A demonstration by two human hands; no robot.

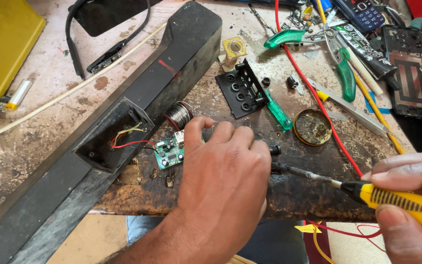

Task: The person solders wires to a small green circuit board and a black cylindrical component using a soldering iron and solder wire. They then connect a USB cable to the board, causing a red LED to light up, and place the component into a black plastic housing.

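Nearest us, our left hand (223, 171) rests curled, palm down, thumb touching a small green circuit board (170, 152) beside the long black housing (123, 112). Our right hand (409, 195) grips a yellow-handled soldering iron (367, 193), tip hidden behind the left hand.

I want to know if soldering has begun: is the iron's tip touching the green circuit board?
Cannot tell. In the head view the left hand hides the soldering iron tip and part of the green circuit board.
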